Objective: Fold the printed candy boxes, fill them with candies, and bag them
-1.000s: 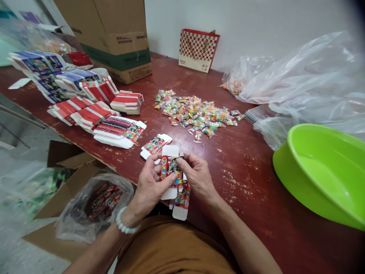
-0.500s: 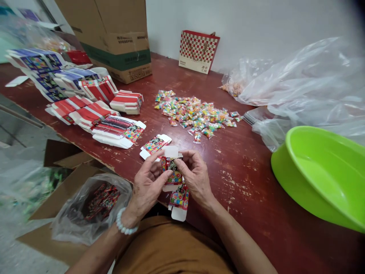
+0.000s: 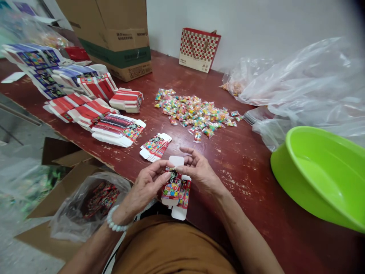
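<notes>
My left hand (image 3: 149,184) pinches a small red printed candy box (image 3: 172,187) by its upper left side, thumb in front. The white end flap (image 3: 176,161) of this box stands up. My right hand (image 3: 199,171) has its thumb on the box's top corner at the flap, its other fingers curled loosely behind. Just behind and below the held box, a second flattened candy box (image 3: 184,194) lies at the table edge, partly covered. Ahead of my hands is a fanned stack of flat candy boxes (image 3: 156,146). Wrapped candies (image 3: 196,114) lie in a loose pile farther back.
Bundles of flat red cartons (image 3: 94,112) and blue cartons (image 3: 42,61) sit on the left. A large cardboard box (image 3: 122,49) and a checkered paper bag (image 3: 198,49) stand behind. Right are a green basin (image 3: 299,182) and plastic bags (image 3: 299,83). Below left, a lined carton (image 3: 65,228) holds red packets.
The held box has moved lower, toward my body, and covers more of the second box. My right hand's fingers have loosened and its thumb has shifted to the top by the flap.
</notes>
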Available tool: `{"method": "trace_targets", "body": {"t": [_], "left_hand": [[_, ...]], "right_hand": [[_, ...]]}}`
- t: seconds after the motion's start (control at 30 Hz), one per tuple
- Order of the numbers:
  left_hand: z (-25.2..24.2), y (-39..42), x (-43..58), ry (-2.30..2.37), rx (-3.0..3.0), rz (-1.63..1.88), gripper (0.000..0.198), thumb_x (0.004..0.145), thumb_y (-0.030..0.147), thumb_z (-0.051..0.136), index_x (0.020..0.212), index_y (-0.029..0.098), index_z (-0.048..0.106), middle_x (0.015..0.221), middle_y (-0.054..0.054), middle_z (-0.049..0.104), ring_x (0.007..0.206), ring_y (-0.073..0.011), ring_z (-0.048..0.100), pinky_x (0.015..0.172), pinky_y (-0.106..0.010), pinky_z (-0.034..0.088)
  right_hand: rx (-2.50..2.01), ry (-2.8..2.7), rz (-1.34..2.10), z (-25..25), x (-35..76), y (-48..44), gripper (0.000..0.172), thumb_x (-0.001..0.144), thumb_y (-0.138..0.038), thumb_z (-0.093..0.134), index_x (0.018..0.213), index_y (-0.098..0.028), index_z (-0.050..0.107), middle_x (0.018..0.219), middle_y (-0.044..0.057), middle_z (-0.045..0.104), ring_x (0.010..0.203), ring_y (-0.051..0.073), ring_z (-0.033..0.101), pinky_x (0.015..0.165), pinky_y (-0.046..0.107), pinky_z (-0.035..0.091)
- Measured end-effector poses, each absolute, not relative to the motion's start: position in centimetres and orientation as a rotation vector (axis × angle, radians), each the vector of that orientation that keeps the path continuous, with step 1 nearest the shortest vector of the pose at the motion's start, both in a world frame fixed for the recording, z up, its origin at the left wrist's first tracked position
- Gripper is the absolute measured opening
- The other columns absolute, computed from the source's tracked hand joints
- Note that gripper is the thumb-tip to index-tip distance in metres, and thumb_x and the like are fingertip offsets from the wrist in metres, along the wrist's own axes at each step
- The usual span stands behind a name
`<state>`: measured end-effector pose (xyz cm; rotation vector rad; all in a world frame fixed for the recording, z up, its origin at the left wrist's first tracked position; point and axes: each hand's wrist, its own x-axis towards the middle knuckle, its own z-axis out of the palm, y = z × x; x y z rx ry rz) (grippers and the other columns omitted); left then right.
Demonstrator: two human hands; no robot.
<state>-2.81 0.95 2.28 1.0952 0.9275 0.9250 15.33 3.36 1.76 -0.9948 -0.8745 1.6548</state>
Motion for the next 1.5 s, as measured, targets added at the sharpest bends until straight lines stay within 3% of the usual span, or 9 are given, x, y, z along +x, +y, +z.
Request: {"method": "trace_targets", "body": {"t": [0.1, 0.27, 0.4, 0.5, 0.77, 0.9, 1.03, 1.23, 1.5], "left_hand": [[1.9, 0.9, -2.7, 0.976, 1.155, 1.029, 0.025, 0.084, 0.028, 0.075, 0.106, 0.019, 0.070, 0.108, -0.007, 0.074, 0.091, -0.0185, 0.069, 0.079, -0.026, 0.055], [1.9, 0.8, -2.0, 0.842, 0.781, 1.051, 0.069, 0.075, 0.025, 0.085, 0.133, 0.030, 0.049, 0.102, -0.001, 0.075, 0.084, -0.0185, 0.073, 0.076, -0.030, 0.059], [1.8, 0.1, -1.6, 0.680, 0.498, 0.779, 0.055, 0.081, 0.054, 0.074, 0.123, 0.021, 0.058, 0.095, -0.007, 0.077, 0.080, -0.0233, 0.075, 0.072, -0.033, 0.061], [1.6, -0.4, -1.4, 0.605, 0.454, 0.653, 0.064, 0.080, 0.069, 0.066, 0.114, 0.015, 0.062, 0.078, -0.009, 0.075, 0.066, -0.0249, 0.074, 0.064, -0.034, 0.061], [1.6, 0.2, -1.1, 0.820, 0.561, 0.940, 0.057, 0.080, 0.041, 0.080, 0.127, 0.025, 0.051, 0.089, -0.002, 0.074, 0.055, -0.0161, 0.069, 0.053, -0.028, 0.059], [1.4, 0.4, -0.8, 0.906, 0.712, 1.112, 0.068, 0.083, 0.035, 0.078, 0.140, 0.034, 0.041, 0.114, -0.002, 0.071, 0.083, -0.0181, 0.073, 0.073, -0.029, 0.061], [0.9, 0.2, -0.7, 1.046, 0.900, 1.211, 0.071, 0.086, 0.035, 0.074, 0.145, 0.032, 0.035, 0.131, -0.006, 0.063, 0.116, -0.0226, 0.064, 0.093, -0.030, 0.054], [0.4, -0.3, -1.2, 1.060, 0.981, 1.165, 0.067, 0.092, 0.039, 0.066, 0.145, 0.036, 0.025, 0.135, -0.007, 0.063, 0.113, -0.0215, 0.066, 0.091, -0.031, 0.054], [-0.2, -0.6, -1.2, 1.151, 1.250, 1.229, 0.040, 0.094, 0.036, 0.063, 0.130, 0.027, 0.048, 0.127, -0.007, 0.066, 0.109, -0.0213, 0.066, 0.089, -0.031, 0.054]], "right_hand": [[-1.019, -1.029, 1.606, 1.9, 15.1, 3.2, 0.034, 0.062, -0.035, 0.090, 0.084, -0.019, 0.072, 0.072, -0.001, 0.071, 0.062, 0.013, 0.062, 0.063, 0.027, 0.053], [-1.000, -1.045, 1.535, 1.5, 14.8, 2.8, 0.032, 0.064, -0.039, 0.088, 0.083, -0.020, 0.072, 0.077, 0.000, 0.073, 0.068, 0.015, 0.064, 0.065, 0.027, 0.053], [-0.995, -0.973, 1.597, 1.2, 14.7, 2.5, 0.032, 0.068, -0.038, 0.087, 0.090, -0.021, 0.071, 0.080, 0.000, 0.072, 0.064, 0.013, 0.061, 0.057, 0.024, 0.050], [-0.991, -0.954, 1.619, 1.2, 14.7, 2.4, 0.037, 0.069, -0.039, 0.086, 0.098, -0.022, 0.070, 0.080, 0.000, 0.071, 0.059, 0.012, 0.058, 0.046, 0.021, 0.044], [-0.948, -1.002, 1.578, 1.1, 14.6, 2.2, 0.052, 0.070, -0.032, 0.085, 0.116, -0.025, 0.061, 0.104, 0.003, 0.069, 0.085, 0.016, 0.067, 0.068, 0.027, 0.057], [-0.988, -0.986, 1.549, 1.1, 14.2, 1.7, 0.043, 0.073, -0.030, 0.082, 0.109, -0.025, 0.057, 0.093, 0.000, 0.068, 0.075, 0.015, 0.065, 0.060, 0.026, 0.055], [-1.028, -1.080, 1.405, 1.1, 13.5, 1.5, 0.025, 0.078, -0.030, 0.076, 0.097, -0.022, 0.062, 0.089, 0.001, 0.068, 0.080, 0.016, 0.064, 0.071, 0.028, 0.054], [-1.082, -1.127, 1.214, 0.4, 13.0, 1.6, 0.013, 0.085, -0.029, 0.070, 0.095, -0.021, 0.066, 0.086, 0.001, 0.069, 0.076, 0.014, 0.061, 0.074, 0.029, 0.050], [-1.058, -1.174, 1.170, 0.3, 13.6, 1.6, 0.015, 0.085, -0.030, 0.068, 0.097, -0.020, 0.069, 0.085, 0.001, 0.069, 0.075, 0.014, 0.061, 0.071, 0.026, 0.048]]}}
